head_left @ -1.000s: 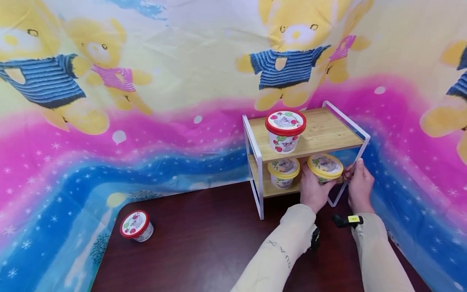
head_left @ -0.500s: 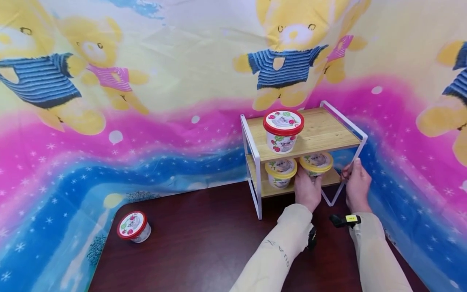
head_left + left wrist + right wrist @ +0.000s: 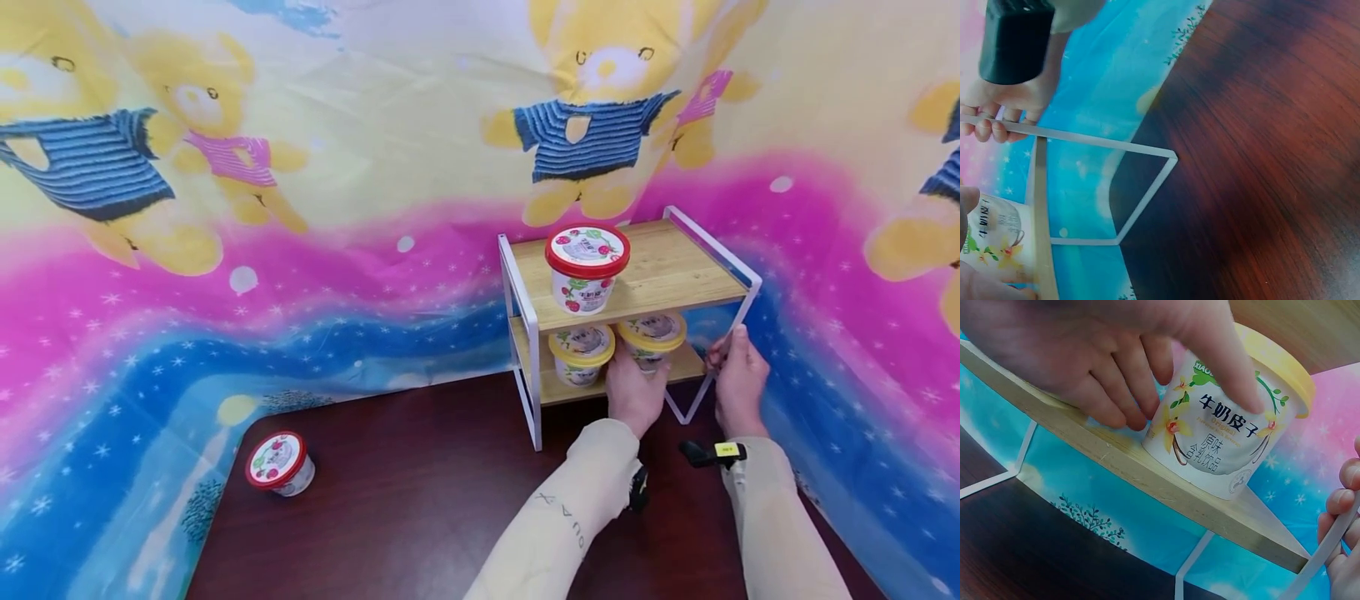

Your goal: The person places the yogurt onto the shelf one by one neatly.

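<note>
My left hand (image 3: 636, 390) holds a yellow-lidded tub (image 3: 1210, 431) on the lower shelf of a small rack, thumb across its front and fingers at its left side. Beside it on the same shelf stands another yellow-lidded tub (image 3: 581, 354). The right hand (image 3: 738, 379) grips the white metal leg (image 3: 738, 317) at the rack's right end; in the left wrist view its fingers (image 3: 997, 131) curl round that bar. On the upper wooden shelf (image 3: 678, 267) a red-lidded tub (image 3: 587, 271) sits upright towards the left.
Another red-lidded tub (image 3: 281, 465) stands at the far left of the dark wooden table (image 3: 420, 500). A cloth printed with bears (image 3: 375, 167) hangs behind the table and along its sides. The upper shelf lies close over the yellow lids.
The left hand has brought its yellow-lidded tub from the shelf's front edge further back and left, under the upper shelf, closer to the other yellow-lidded tub. The right hand keeps its grip.
</note>
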`<state>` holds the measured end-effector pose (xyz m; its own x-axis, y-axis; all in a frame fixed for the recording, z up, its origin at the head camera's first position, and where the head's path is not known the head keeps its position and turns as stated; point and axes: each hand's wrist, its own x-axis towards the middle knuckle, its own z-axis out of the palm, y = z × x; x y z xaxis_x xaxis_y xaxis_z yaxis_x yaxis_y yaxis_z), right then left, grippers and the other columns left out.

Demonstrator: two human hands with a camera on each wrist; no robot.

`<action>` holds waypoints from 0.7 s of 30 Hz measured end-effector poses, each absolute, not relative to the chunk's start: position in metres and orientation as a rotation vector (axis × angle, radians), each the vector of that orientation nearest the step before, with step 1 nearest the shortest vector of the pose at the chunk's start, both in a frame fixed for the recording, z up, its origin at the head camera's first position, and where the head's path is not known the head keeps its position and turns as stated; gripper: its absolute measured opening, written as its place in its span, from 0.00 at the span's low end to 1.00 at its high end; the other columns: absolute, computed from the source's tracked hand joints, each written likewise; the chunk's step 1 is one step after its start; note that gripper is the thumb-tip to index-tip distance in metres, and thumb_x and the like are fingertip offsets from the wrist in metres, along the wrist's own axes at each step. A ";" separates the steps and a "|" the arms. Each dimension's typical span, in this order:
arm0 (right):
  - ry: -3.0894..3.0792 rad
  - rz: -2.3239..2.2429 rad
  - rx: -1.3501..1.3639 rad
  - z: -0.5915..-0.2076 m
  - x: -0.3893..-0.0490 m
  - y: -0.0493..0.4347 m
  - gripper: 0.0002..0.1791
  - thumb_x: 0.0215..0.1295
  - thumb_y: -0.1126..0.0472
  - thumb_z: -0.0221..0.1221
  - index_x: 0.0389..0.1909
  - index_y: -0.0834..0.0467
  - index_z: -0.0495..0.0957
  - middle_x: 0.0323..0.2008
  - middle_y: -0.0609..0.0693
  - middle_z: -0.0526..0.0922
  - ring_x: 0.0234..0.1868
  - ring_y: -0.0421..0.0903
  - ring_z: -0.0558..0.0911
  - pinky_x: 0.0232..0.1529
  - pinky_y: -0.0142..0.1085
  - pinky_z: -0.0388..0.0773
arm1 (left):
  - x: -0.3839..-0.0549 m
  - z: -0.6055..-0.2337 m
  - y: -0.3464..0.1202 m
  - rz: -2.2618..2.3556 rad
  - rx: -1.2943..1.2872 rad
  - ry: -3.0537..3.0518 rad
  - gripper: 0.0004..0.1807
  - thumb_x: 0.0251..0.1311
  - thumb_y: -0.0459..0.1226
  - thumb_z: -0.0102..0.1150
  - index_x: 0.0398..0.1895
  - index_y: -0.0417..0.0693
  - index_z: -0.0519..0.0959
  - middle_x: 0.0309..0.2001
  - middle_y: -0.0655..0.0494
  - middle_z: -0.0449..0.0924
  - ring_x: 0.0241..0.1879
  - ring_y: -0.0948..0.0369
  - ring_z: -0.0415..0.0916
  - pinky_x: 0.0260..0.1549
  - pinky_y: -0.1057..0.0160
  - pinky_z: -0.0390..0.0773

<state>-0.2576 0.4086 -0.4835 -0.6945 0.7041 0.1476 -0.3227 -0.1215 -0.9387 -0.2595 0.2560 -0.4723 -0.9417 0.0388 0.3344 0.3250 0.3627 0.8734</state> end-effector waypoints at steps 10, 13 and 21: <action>-1.391 1.884 -0.392 -0.483 -0.258 0.413 0.29 0.77 0.46 0.52 0.26 0.68 0.75 0.22 0.51 0.75 0.22 0.44 0.71 0.23 0.30 0.71 | -0.243 -0.467 0.246 -1.732 -0.475 -2.290 0.45 0.57 0.41 0.75 0.75 0.50 0.60 0.61 0.57 0.73 0.60 0.61 0.72 0.59 0.62 0.72; -1.398 1.883 -0.398 -0.483 -0.257 0.411 0.29 0.77 0.45 0.53 0.26 0.68 0.75 0.22 0.51 0.75 0.22 0.44 0.70 0.23 0.30 0.70 | -0.235 -0.470 0.243 -1.748 -0.502 -2.324 0.48 0.58 0.42 0.74 0.77 0.50 0.57 0.68 0.56 0.68 0.65 0.61 0.67 0.62 0.61 0.70; -1.414 1.879 -0.414 -0.483 -0.257 0.405 0.29 0.76 0.44 0.54 0.26 0.67 0.75 0.21 0.50 0.74 0.22 0.44 0.70 0.24 0.30 0.70 | -0.208 -0.471 0.233 -1.861 -0.381 -2.495 0.49 0.59 0.52 0.72 0.78 0.47 0.58 0.73 0.58 0.63 0.69 0.63 0.63 0.64 0.61 0.68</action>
<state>-0.2572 0.4053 -0.4833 -0.6767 0.7165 0.1694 -0.3612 -0.1225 -0.9244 -0.2084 0.2331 -0.4712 -0.9705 0.1898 0.1490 0.1970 0.2662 0.9436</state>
